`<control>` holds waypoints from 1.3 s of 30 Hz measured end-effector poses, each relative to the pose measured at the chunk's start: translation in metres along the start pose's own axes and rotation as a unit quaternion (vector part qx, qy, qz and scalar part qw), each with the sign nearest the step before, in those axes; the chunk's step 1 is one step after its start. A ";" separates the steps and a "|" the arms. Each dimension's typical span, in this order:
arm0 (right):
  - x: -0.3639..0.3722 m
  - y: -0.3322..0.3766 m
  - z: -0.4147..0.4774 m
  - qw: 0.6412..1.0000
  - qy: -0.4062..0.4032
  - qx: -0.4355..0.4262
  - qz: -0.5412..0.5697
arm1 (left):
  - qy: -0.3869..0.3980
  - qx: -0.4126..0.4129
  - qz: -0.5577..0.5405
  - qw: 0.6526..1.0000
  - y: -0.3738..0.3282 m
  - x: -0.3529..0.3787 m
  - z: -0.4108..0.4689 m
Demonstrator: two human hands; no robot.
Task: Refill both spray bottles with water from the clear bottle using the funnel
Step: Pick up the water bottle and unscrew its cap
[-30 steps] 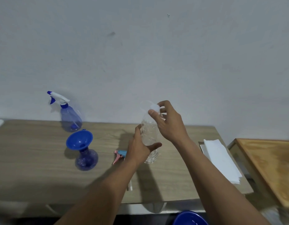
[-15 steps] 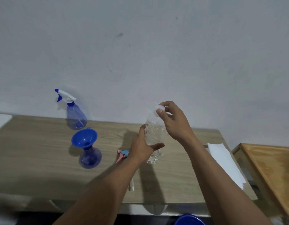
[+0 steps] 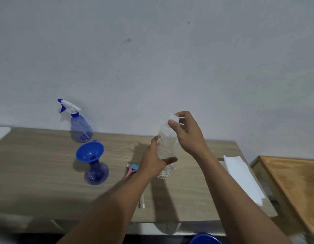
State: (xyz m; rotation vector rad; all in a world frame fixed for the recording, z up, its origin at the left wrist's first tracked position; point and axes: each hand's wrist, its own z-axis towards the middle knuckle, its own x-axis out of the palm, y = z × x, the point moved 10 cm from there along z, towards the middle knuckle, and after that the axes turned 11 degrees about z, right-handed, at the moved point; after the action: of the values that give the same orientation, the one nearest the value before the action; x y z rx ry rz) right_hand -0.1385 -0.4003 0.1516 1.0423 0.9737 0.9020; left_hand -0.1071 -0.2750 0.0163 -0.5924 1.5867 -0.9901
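Note:
My left hand [image 3: 153,163] grips the clear water bottle [image 3: 167,147] around its middle, held just above the wooden table [image 3: 38,191]. My right hand [image 3: 187,132] pinches the bottle's white cap [image 3: 174,119] at the top. To the left stands a round blue spray bottle [image 3: 96,173] without its head, a blue funnel [image 3: 90,151] seated in its neck. Behind it, by the wall, stands a second blue spray bottle [image 3: 81,129] with its white and blue trigger head on. A pink and blue trigger head [image 3: 131,169] lies on the table, partly hidden by my left wrist.
A stack of white paper [image 3: 240,178] lies at the table's right end. A lower wooden surface [image 3: 297,187] stands to the right of the table. A blue round object [image 3: 204,239] shows at the bottom edge. A wall closes the back.
The hands stay on the bottle and cap in much the same grip. The view has shifted a little, so the objects sit slightly further right in the picture.

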 end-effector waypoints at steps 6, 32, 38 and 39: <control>0.006 0.004 -0.003 1.000 0.028 -0.005 0.009 | 0.006 0.005 -0.008 1.000 0.001 -0.002 -0.001; -0.031 0.002 -0.040 0.994 -0.059 -0.053 -0.070 | -0.001 0.019 -0.023 1.000 0.001 -0.007 0.002; -0.040 -0.088 -0.097 0.989 -0.116 0.016 -0.090 | -0.023 0.021 -0.003 1.000 0.004 -0.010 0.004; -0.036 -0.106 -0.106 0.988 -0.108 0.037 -0.104 | -0.024 0.024 -0.002 0.999 0.003 -0.009 0.004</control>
State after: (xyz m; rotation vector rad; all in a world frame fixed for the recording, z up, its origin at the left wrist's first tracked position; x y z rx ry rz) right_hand -0.2349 -0.4319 0.0360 1.0554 0.9188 0.5713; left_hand -0.1007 -0.2668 0.0185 -0.5826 1.5158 -1.0060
